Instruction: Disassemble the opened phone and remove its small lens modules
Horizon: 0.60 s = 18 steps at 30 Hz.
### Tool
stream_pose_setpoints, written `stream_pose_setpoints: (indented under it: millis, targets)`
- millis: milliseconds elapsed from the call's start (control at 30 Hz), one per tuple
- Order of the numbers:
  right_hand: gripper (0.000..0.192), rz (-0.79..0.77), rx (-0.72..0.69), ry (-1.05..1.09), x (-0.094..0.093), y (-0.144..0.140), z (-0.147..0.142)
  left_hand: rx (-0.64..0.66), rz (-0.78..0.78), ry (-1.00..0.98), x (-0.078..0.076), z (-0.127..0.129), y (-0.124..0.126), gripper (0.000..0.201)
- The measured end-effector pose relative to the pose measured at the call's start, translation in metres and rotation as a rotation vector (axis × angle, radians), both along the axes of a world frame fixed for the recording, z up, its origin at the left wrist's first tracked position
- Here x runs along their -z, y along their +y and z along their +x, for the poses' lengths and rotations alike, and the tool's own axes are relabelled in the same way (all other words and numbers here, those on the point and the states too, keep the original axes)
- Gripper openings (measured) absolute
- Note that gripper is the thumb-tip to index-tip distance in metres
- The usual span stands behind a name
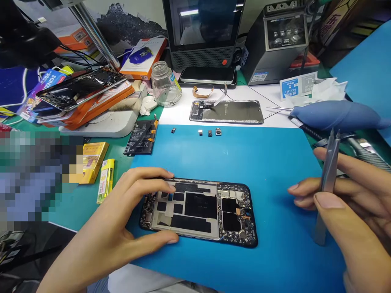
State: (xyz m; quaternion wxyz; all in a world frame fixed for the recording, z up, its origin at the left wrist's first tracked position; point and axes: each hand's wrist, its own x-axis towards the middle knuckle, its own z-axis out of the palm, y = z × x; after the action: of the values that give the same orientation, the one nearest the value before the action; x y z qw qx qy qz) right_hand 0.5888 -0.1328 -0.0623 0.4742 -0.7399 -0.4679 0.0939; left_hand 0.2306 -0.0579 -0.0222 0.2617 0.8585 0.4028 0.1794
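Observation:
An opened phone body (200, 209) lies on the blue mat with its circuit board and bare battery bay facing up. My left hand (128, 207) grips its left part, thumb along the near edge and fingers over the far edge. Metal tweezers (329, 167) are held in my right hand (345, 195), tips pointing up and away, to the right of the phone body. Several small camera modules (218, 132) sit in a row on the mat beyond the phone. A black battery (141, 137) lies at the mat's far left corner.
Behind the mat lies a detached screen (241, 112) with a flex cable. A blue air blower (332, 115) rests at right. Left are a yellow lighter (106, 179), a yellow box (93, 160) and stacked phones (85, 87). A glass jar (165, 83) stands at the back.

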Motion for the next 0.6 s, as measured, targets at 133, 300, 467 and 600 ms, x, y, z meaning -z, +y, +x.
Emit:
stream_pose_setpoints:
  millis: [133, 300, 467, 600]
  targets:
    - [0.065, -0.018, -0.001, -0.003, -0.005, 0.003, -0.005, 0.035, 0.075, 0.041, 0.004, -0.003, -0.004, 0.052]
    - [0.066, -0.079, 0.039, 0.049, -0.02, 0.003, -0.034, 0.036, 0.129, 0.045, 0.008, -0.005, -0.006, 0.057]
    - [0.066, -0.08, 0.007, 0.021, -0.018, -0.002, -0.032, 0.02, 0.114, 0.015, 0.009, -0.007, -0.004, 0.056]
    - [0.071, -0.119, 0.013, -0.007, -0.015, -0.001, -0.022, 0.008, 0.113, -0.02, 0.011, -0.009, -0.005, 0.062]
